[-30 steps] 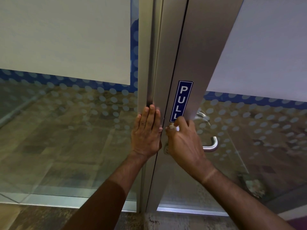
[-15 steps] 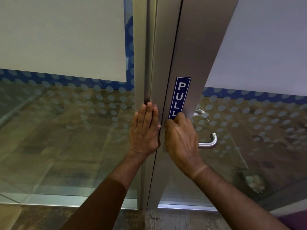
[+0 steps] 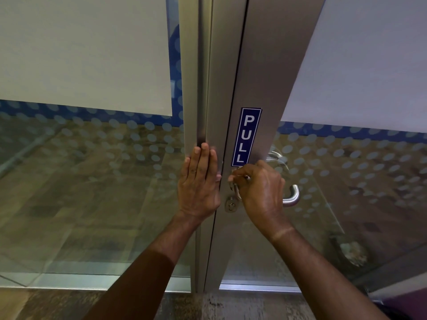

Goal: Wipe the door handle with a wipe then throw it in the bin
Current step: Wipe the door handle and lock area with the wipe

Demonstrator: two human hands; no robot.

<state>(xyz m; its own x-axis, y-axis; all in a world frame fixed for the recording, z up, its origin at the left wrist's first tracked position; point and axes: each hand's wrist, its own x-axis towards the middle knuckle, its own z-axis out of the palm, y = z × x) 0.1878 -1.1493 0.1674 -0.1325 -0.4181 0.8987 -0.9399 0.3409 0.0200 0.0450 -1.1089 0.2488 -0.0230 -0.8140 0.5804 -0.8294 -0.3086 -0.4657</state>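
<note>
Before you: brushed silver-grey aluminium door frame [image 3: 265, 72], matt and plain. On it, your narrow dark-blue sticker [image 3: 246, 137] with white capitals "PULL" and a thin white border. Curved satin-silver metal door handle [image 3: 293, 197]. Small silver lock cylinder [image 3: 231, 205]. Glass panels [image 3: 92, 181] carry a blue band with pale grey-white dots, fading downward; above, flat off-white frosting. Brown-grey mottled floor [image 3: 231, 306].

R hand [image 3: 261, 192] slid right along door handle [image 3: 292, 197] since 0.5 s ago, uncovering lock cylinder [image 3: 231, 205]; less of handle's end shows.
</note>
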